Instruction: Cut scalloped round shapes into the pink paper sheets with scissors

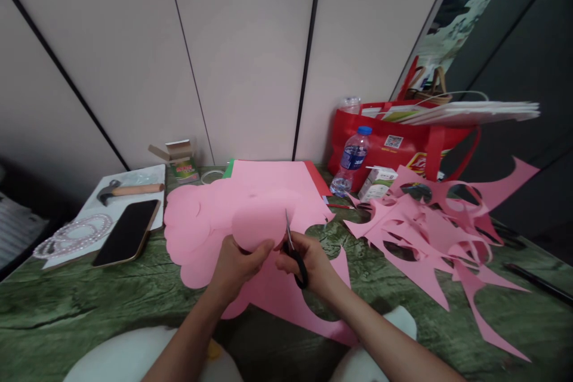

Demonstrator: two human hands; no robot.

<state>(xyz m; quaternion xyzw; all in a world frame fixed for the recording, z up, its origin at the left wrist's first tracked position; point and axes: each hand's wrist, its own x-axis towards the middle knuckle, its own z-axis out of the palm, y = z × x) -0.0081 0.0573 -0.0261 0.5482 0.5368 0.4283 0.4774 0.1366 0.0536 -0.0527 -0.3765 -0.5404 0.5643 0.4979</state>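
My left hand (242, 262) pinches the lower edge of a rounded piece of pink paper (257, 224), thumb on top. In my right hand (308, 256) is a pair of scissors (299, 268) with black handles, its blades pointing up and away along the right edge of that piece. How far the blades are apart I cannot tell. Beneath both hands lies more pink paper (273, 182), with several overlapping rounded cutouts (190, 221) to the left. A cut sheet with curved edges (308, 310) hangs toward my lap below the hands.
Pink scraps (421, 227) are heaped at the right. Behind them stand a water bottle (353, 158), a small white box (378, 184) and a red bag (385, 137). To the left lie a phone (129, 231), a hammer (129, 191), a bead string (76, 236) and an opened box (182, 166).
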